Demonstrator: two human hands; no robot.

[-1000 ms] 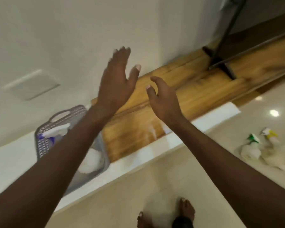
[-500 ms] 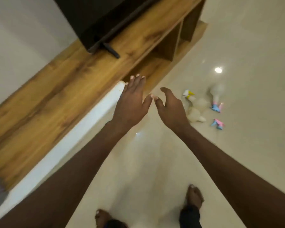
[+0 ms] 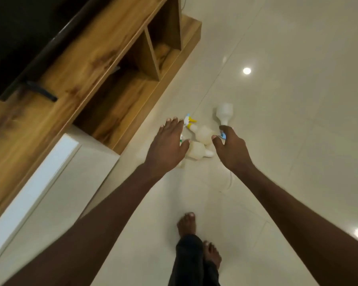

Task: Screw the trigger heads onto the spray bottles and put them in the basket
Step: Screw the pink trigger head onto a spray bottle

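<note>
Three white spray bottles lie on the pale tiled floor ahead of me. One bottle (image 3: pixel 203 134) carries a yellow and white trigger head (image 3: pixel 189 121). A second bottle (image 3: pixel 197 150) lies just below it, its green-tipped head mostly hidden behind my left hand (image 3: pixel 167 146). A third bottle (image 3: pixel 224 112) lies farther right with its neck pointing at my right hand (image 3: pixel 232 147). A blue trigger head (image 3: pixel 222 135) peeks out beside my right thumb. Both hands hover above the bottles with fingers spread, holding nothing. The basket is out of view.
A long wooden TV unit (image 3: pixel 103 65) with open shelf compartments runs along the left, a dark television (image 3: pixel 19 38) on top. A white plinth (image 3: pixel 35 178) sits at lower left. My bare feet (image 3: pixel 187 223) stand on the glossy floor.
The view has swung right from the basket and wall to the floor by the TV unit. Both empty hands have come down close over the bottles, which now appear larger and nearer.
</note>
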